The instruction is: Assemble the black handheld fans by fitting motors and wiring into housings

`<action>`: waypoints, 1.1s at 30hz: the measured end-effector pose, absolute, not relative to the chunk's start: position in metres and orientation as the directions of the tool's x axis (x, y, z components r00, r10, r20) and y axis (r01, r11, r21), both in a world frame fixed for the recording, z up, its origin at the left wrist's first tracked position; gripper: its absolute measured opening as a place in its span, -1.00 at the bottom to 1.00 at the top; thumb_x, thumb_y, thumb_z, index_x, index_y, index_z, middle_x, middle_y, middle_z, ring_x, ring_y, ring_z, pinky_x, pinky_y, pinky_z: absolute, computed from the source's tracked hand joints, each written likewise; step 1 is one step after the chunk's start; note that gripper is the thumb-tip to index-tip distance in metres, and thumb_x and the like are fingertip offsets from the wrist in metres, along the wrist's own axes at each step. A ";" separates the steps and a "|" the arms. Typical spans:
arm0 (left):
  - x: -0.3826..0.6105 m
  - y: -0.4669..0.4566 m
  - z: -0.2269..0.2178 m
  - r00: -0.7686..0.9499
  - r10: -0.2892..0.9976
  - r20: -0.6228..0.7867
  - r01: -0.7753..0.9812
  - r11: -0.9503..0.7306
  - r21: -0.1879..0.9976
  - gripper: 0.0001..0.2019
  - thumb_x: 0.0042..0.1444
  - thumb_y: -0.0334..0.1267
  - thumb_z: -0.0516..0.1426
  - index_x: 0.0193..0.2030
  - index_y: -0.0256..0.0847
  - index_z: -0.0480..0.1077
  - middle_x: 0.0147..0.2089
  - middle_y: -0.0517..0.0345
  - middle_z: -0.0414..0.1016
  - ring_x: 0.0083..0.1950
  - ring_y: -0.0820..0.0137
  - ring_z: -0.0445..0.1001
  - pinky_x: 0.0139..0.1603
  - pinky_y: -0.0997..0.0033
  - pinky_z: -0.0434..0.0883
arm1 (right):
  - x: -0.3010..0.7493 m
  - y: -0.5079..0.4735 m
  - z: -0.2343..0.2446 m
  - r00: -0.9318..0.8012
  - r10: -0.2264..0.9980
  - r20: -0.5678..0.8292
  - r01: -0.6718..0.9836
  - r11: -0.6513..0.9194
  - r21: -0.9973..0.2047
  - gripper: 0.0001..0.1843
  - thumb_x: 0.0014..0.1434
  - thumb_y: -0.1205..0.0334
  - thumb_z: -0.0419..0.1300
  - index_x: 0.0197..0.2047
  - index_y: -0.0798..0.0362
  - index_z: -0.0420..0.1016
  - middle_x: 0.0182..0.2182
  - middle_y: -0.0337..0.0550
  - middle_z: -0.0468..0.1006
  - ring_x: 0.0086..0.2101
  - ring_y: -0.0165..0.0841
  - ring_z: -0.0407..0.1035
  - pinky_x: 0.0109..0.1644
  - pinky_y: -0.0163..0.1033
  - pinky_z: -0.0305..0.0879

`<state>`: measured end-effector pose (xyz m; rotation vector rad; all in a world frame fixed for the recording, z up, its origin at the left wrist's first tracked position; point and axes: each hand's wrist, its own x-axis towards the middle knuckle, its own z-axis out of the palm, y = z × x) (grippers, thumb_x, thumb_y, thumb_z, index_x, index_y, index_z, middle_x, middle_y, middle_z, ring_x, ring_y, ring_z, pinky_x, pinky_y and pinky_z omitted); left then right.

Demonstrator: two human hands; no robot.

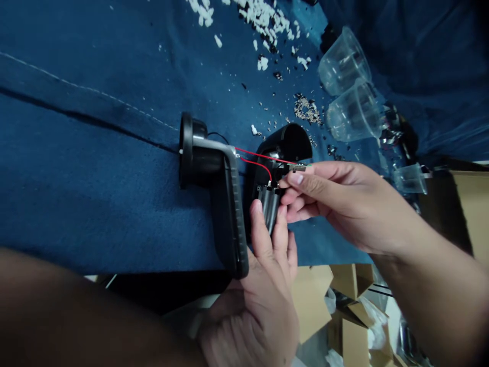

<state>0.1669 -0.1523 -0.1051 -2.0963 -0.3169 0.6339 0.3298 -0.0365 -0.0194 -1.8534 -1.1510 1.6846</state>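
Note:
A black plastic housing lies open in two halves on blue cloth: the left half (214, 178) with a round end and ribbed grip, the right half (282, 145) beside it. Two red wires (260, 159) run between them. My left hand (263, 285) grips the lower part of the right half, thumb and fingers closed around a small metal motor (269, 206). My right hand (336, 201) pinches a small circuit board or switch (298, 167) at the end of the red wires, just above the motor.
Two clear plastic cups (346, 61) lie tipped at the upper right, a third cup (410, 178) near my right wrist. White plastic bits (263, 20) and small dark screws (305, 109) are scattered above. Cardboard boxes (344, 300) sit below the table edge.

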 end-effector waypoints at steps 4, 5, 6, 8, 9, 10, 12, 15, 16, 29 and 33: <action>0.171 -0.162 -0.119 0.660 0.715 0.228 0.748 -0.652 -0.122 -0.15 0.15 -0.03 0.54 0.59 0.17 0.49 0.72 -0.32 0.29 0.56 -0.75 0.35 0.03 -0.79 0.66 | 0.332 -0.040 -0.023 -0.094 0.789 -0.607 0.286 -0.562 -0.776 -0.66 0.30 -0.10 0.64 -0.10 0.00 0.86 -0.26 -0.13 0.76 -0.29 -0.41 0.72 -0.15 -0.41 0.74; 0.171 -0.164 -0.121 0.629 0.739 0.242 0.767 -0.640 -0.037 -0.09 0.07 -0.05 0.59 0.58 0.13 0.50 0.74 -0.35 0.24 0.59 -0.80 0.28 0.04 -0.81 0.66 | 0.331 -0.040 -0.023 -0.099 0.785 -0.612 0.285 -0.567 -0.773 -0.64 0.28 -0.11 0.65 -0.12 0.01 0.85 -0.28 -0.13 0.75 -0.30 -0.41 0.71 -0.17 -0.42 0.72; 0.169 -0.165 -0.121 0.621 0.748 0.233 0.769 -0.640 0.006 -0.06 0.03 -0.08 0.62 0.58 0.11 0.51 0.75 -0.37 0.20 0.62 -0.81 0.23 0.06 -0.80 0.67 | 0.329 -0.039 -0.022 -0.102 0.778 -0.620 0.283 -0.575 -0.767 -0.62 0.24 -0.12 0.67 -0.15 0.02 0.84 -0.29 -0.12 0.74 -0.30 -0.41 0.69 -0.18 -0.43 0.71; 0.165 -0.166 -0.118 0.635 0.747 0.197 0.760 -0.650 0.014 -0.09 0.06 -0.10 0.61 0.58 0.10 0.51 0.76 -0.36 0.18 0.63 -0.77 0.25 0.08 -0.72 0.71 | 0.325 -0.037 -0.020 -0.106 0.760 -0.641 0.286 -0.594 -0.752 -0.56 0.17 -0.13 0.71 -0.19 0.05 0.81 -0.31 -0.12 0.73 -0.32 -0.44 0.66 -0.22 -0.47 0.66; 0.163 -0.165 -0.116 0.643 0.742 0.187 0.756 -0.654 -0.007 -0.12 0.11 -0.09 0.59 0.58 0.09 0.51 0.75 -0.37 0.20 0.61 -0.73 0.31 0.08 -0.67 0.73 | 0.322 -0.035 -0.018 -0.111 0.750 -0.652 0.293 -0.602 -0.743 -0.55 0.13 -0.13 0.72 -0.20 0.07 0.80 -0.31 -0.12 0.72 -0.33 -0.46 0.63 -0.22 -0.49 0.63; 0.160 -0.163 -0.113 0.646 0.739 0.191 0.757 -0.652 -0.036 -0.14 0.15 -0.08 0.58 0.58 0.09 0.50 0.73 -0.37 0.25 0.57 -0.69 0.38 0.07 -0.62 0.75 | 0.320 -0.034 -0.017 -0.114 0.743 -0.660 0.298 -0.608 -0.736 -0.54 0.10 -0.10 0.73 -0.21 0.09 0.79 -0.32 -0.13 0.71 -0.34 -0.48 0.60 -0.23 -0.51 0.60; 0.156 -0.160 -0.109 0.662 0.721 0.207 0.748 -0.655 -0.108 -0.19 0.23 -0.01 0.53 0.59 0.07 0.49 0.68 -0.41 0.34 0.50 -0.61 0.51 0.04 -0.50 0.78 | 0.316 -0.031 -0.013 -0.111 0.731 -0.673 0.301 -0.620 -0.724 -0.61 0.10 0.01 0.72 -0.25 0.11 0.75 -0.34 -0.17 0.69 -0.36 -0.52 0.55 -0.25 -0.53 0.56; 0.153 -0.156 -0.107 0.694 0.683 0.229 0.720 -0.663 -0.204 -0.27 0.35 0.09 0.43 0.59 0.00 0.48 0.58 -0.44 0.47 0.40 -0.52 0.63 0.03 -0.39 0.79 | 0.311 -0.028 -0.010 -0.063 0.704 -0.707 0.323 -0.656 -0.682 -0.85 0.31 0.24 0.53 -0.24 0.11 0.73 -0.31 -0.18 0.70 -0.34 -0.52 0.56 -0.26 -0.53 0.55; 0.152 -0.155 -0.107 0.701 0.672 0.237 0.713 -0.662 -0.232 -0.30 0.38 0.10 0.39 0.58 -0.03 0.48 0.56 -0.45 0.51 0.37 -0.50 0.65 0.03 -0.37 0.79 | 0.310 -0.028 -0.009 -0.041 0.691 -0.721 0.339 -0.670 -0.661 -0.89 0.39 0.28 0.45 -0.22 0.11 0.73 -0.28 -0.16 0.72 -0.33 -0.51 0.58 -0.26 -0.52 0.56; 0.142 -0.141 -0.091 0.763 0.612 0.208 0.646 -0.711 -0.278 -0.32 0.44 -0.06 0.34 0.62 -0.19 0.45 0.52 -0.58 0.50 0.34 -0.51 0.66 0.02 -0.37 0.81 | 0.316 -0.039 -0.020 -0.072 0.836 -0.544 0.339 -0.493 -0.802 -0.83 0.32 0.13 0.48 -0.09 0.03 0.78 -0.20 -0.10 0.74 -0.26 -0.39 0.65 -0.21 -0.40 0.64; 0.142 -0.142 -0.088 0.749 0.633 0.198 0.663 -0.722 -0.197 -0.33 0.42 -0.05 0.43 0.59 -0.13 0.50 0.51 -0.57 0.51 0.36 -0.57 0.62 0.06 -0.47 0.80 | 0.315 -0.063 -0.036 -0.021 0.986 -0.166 0.390 -0.145 -0.909 -0.67 0.24 0.09 0.56 0.04 -0.01 0.78 -0.15 -0.13 0.72 -0.21 -0.37 0.63 -0.12 -0.32 0.66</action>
